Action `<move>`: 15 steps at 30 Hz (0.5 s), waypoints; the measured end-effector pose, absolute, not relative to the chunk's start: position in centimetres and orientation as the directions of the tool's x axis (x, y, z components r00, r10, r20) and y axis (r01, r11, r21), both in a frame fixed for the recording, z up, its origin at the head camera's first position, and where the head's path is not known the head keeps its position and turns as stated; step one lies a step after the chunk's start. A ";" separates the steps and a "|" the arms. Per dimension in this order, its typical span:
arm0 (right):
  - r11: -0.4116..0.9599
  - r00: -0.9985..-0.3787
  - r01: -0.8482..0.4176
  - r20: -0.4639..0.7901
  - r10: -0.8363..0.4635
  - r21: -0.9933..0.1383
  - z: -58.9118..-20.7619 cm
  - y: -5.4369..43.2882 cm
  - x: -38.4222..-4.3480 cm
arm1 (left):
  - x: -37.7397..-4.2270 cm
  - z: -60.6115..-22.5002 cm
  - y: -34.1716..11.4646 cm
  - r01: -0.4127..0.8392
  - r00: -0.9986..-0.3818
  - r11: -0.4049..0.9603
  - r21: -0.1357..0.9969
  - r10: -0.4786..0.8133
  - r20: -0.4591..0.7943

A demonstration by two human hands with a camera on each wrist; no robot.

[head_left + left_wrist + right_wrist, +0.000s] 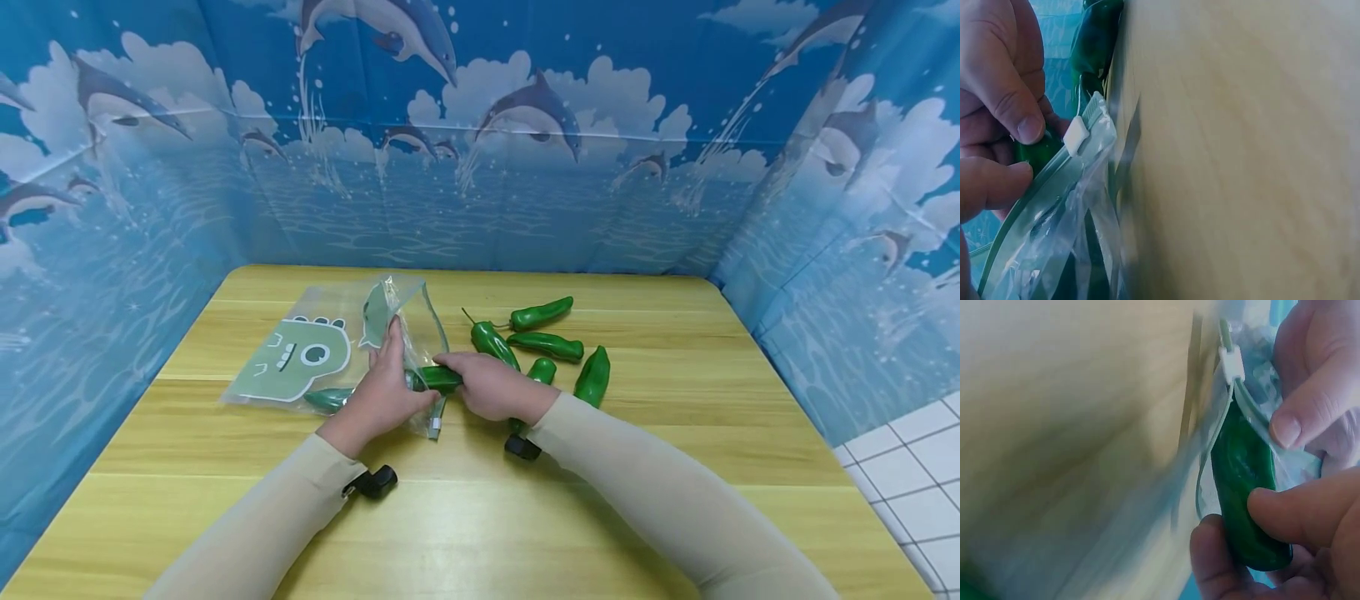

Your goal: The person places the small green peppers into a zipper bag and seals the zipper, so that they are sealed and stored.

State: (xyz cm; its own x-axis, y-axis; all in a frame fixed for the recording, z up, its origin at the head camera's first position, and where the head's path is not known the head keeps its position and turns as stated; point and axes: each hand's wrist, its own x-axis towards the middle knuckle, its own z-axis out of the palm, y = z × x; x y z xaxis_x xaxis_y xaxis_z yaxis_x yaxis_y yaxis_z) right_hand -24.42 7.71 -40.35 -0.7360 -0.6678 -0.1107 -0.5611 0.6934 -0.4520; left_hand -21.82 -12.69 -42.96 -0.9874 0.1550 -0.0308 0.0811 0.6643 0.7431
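Note:
A clear zip bag (251, 379) with a green cartoon print lies on the table, its mouth facing right. My left hand (382, 390) grips the bag at its mouth, thumb along the near edge and fingers at the far side. In my right hand (491, 387), a green pepper (1244, 487) is pinched between thumb and fingers. The far end of that pepper is inside the bag's mouth; the near end is outside. Another green pepper (324, 400) lies inside the bag, partly hidden by my left hand. The white zip slider (1232, 364) sits at the near end of the seal.
Several loose green peppers lie right of the bag, among them one at the back (542, 313) and one at the far right (593, 379). The wooden table (675, 467) meets a dolphin-print curtain (480, 217) behind. Black cameras (378, 482) are on both wrists.

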 end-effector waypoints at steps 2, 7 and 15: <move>0.689 -0.742 -0.557 -0.095 -0.664 -0.462 -40.5 7.4 -24.4 | -21.9 -43.0 -12.7 0.079 -0.988 0.661 0.747 0.154 -0.032; 0.715 -0.777 -0.518 -0.093 -0.623 -0.470 -40.8 7.0 -24.3 | -21.9 -43.0 -12.7 0.078 -0.987 0.661 0.746 0.156 -0.034; 0.732 -0.800 -0.480 -0.102 -0.592 -0.483 -41.0 7.1 -24.8 | -21.8 -42.8 -12.7 0.064 -0.986 0.676 0.734 0.159 -0.060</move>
